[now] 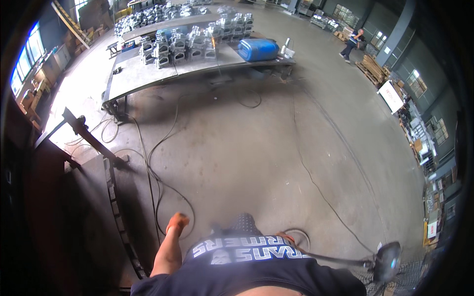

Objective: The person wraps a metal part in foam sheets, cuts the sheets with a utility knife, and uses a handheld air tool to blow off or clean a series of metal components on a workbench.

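Note:
My left hand [178, 221] hangs low over the floor at the end of my bare forearm. Its fingers look curled in, and nothing shows in them. To its side lies a dark hose [157, 197], looped on the concrete; the hand is apart from it. My right hand [288, 237] is mostly hidden behind my dark shirt [261, 271], so its fingers cannot be made out. Below the shirt's hem a patterned grey trouser leg [245, 224] shows.
Ahead stands a long metal table [143, 76] with several stacked metal castings [195, 44] and a blue plastic drum [258, 50]. A dark metal frame [89, 133] is at left, a black floor fan [386, 262] at lower right. Far right, a person [352, 45] stands near pallets.

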{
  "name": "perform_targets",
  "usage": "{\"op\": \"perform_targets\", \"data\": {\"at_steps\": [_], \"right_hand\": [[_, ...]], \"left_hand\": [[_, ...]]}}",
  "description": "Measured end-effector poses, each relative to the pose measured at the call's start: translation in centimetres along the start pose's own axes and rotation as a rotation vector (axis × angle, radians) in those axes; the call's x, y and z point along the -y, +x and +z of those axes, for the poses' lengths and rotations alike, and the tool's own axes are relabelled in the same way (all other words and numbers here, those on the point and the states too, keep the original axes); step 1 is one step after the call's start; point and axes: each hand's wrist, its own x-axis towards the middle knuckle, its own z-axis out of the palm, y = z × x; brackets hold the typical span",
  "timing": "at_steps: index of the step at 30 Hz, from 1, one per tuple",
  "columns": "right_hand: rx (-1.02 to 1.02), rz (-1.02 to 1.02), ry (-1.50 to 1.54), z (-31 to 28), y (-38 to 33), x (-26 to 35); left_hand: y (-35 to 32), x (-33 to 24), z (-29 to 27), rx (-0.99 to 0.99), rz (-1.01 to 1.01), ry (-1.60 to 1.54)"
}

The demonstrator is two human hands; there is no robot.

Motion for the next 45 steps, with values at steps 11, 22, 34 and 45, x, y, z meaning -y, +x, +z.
{"op": "perform_targets", "data": {"at_steps": [11, 22, 34, 45], "right_hand": [[-0.001, 0.141, 0.165, -26.1, 14.4, -5.6], [-0.654, 0.065, 0.486, -73.8, 32.0, 9.3], [-0.432, 0.232, 0.260, -90.7, 39.5, 10.9], [-0.494, 0.149, 0.699, -115.2, 62.0, 16.6]], "left_hand": [[24.9, -22.8, -5.8, 0.020, 0.266, -0.056], [34.9, -27.5, -15.3, 0.119, -0.117, -0.204], [62.6, -57.7, -29.9, -0.187, 0.305, -0.395], [76.0, -71.7, -39.7, 0.170, -0.016, -0.827]]}}
